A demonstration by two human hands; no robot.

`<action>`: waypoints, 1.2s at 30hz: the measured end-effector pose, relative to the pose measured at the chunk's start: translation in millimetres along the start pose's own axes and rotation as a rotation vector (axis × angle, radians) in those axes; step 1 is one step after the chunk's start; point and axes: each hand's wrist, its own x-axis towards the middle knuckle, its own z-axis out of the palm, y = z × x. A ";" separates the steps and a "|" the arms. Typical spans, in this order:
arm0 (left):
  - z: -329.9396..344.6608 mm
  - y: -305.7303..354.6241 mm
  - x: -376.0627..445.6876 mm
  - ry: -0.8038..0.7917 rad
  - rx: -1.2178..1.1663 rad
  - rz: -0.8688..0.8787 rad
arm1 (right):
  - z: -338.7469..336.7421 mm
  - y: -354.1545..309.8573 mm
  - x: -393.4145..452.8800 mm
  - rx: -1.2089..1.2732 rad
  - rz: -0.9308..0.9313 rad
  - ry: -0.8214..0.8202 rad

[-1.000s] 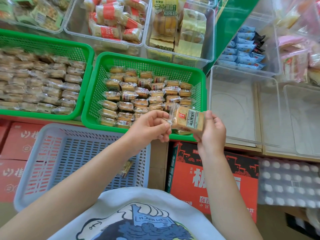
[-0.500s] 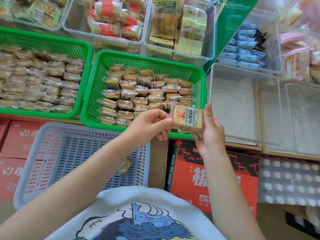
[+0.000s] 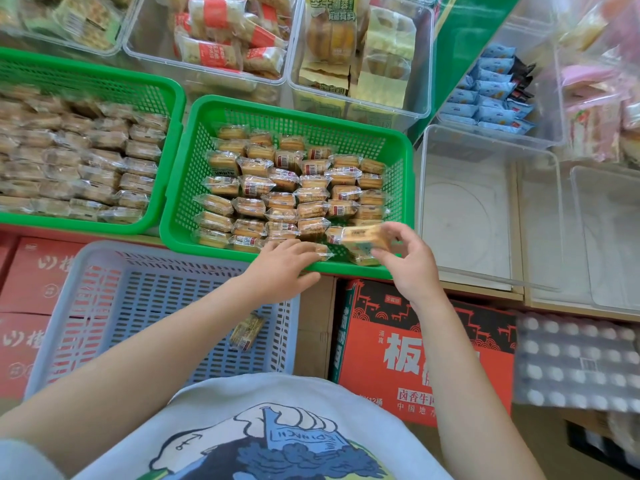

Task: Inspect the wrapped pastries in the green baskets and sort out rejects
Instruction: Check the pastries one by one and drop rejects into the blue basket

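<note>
two green baskets [image 3: 180,109], one blue basket [image 3: 104,306]

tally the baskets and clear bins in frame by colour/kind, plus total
Green baskets: 2, left and middle
Lavender basket: 1, one wrapped pastry inside
Clear bins holding packaged snacks: 5 at least
Clear bins with nothing visible inside: 2
Total: 10 containers

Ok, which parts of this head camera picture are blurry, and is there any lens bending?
Head view: the left green basket and its pastries are motion-smeared, the pastry pinched in the right hand is soft, and the central green basket stays fairly sharp; wide-angle distortion bows the basket rims near the edges.
</note>
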 end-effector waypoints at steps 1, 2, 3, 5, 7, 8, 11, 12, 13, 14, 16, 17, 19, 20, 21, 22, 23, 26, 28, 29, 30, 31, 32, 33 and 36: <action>4.0 -3.3 1.0 -0.009 0.061 0.002 | 3.0 3.7 1.7 -0.071 -0.021 -0.037; 6.1 -6.0 2.2 -0.002 0.109 0.000 | 6.3 6.1 3.3 -0.148 -0.043 -0.066; 5.7 -6.8 2.7 0.008 0.142 -0.004 | 9.4 8.4 5.5 -0.215 -0.057 -0.082; 3.5 -6.1 3.5 0.017 0.162 -0.018 | 15.1 10.1 9.6 -0.286 -0.086 -0.099; 2.2 -6.2 2.5 0.008 0.157 -0.037 | 20.6 8.7 13.2 -0.355 -0.131 -0.109; 2.4 -7.6 1.5 0.003 0.157 -0.044 | 23.8 8.1 14.5 -0.424 -0.154 -0.113; 5.1 -15.1 -0.4 0.008 0.145 -0.045 | 36.1 4.8 16.3 -0.690 -0.211 -0.099; 6.4 -17.4 -0.6 0.009 0.139 -0.044 | 40.7 2.3 17.0 -0.770 -0.227 -0.102; 7.1 -18.6 -0.7 0.013 0.132 -0.041 | 45.2 0.0 18.3 -0.839 -0.239 -0.124; 7.8 -19.4 -0.4 0.018 0.128 -0.039 | 49.2 -3.8 20.0 -0.895 -0.239 -0.161; 8.7 -20.4 -0.1 0.028 0.130 -0.031 | 52.9 -13.3 25.7 -0.921 -0.197 -0.250; 9.1 -20.8 0.1 0.031 0.128 -0.028 | 52.9 -17.1 29.6 -0.918 -0.174 -0.284; 9.8 -21.7 0.6 0.030 0.117 -0.025 | 51.8 -21.1 37.0 -0.934 -0.164 -0.306; 10.3 -22.0 0.5 0.030 0.113 -0.025 | 51.4 -21.2 39.6 -0.936 -0.161 -0.296; 10.5 -22.1 0.4 0.033 0.112 -0.024 | 52.1 -20.3 41.3 -0.947 -0.145 -0.294; 10.6 -22.3 0.4 0.035 0.111 -0.024 | 53.0 -18.9 41.8 -0.977 -0.129 -0.301; 10.4 -22.5 0.5 0.035 0.108 -0.024 | 54.7 -15.6 41.9 -1.019 -0.119 -0.312; 10.7 -23.8 0.1 0.041 0.095 -0.024 | 60.6 -5.9 42.0 -1.058 -0.137 -0.241; 11.1 -23.9 0.0 0.042 0.093 -0.018 | 65.7 -2.2 44.0 -1.075 -0.154 -0.160; 11.4 -24.3 0.0 0.045 0.096 -0.015 | 68.6 -1.8 45.9 -1.095 -0.137 -0.141; 11.7 -24.8 -0.2 0.048 0.100 -0.013 | 70.8 -3.8 48.1 -1.113 -0.088 -0.148; 12.0 -25.1 -0.5 0.050 0.101 -0.009 | 72.6 -7.0 50.7 -1.133 -0.016 -0.180; 12.1 -25.6 -0.7 0.053 0.100 -0.005 | 73.3 -11.4 53.0 -1.152 0.057 -0.232; 11.8 -26.3 -0.7 0.057 0.098 -0.002 | 73.8 -15.7 55.7 -1.160 0.098 -0.276; 10.5 -28.9 -1.4 0.060 0.096 -0.005 | 80.1 -24.3 61.5 -0.984 0.026 -0.295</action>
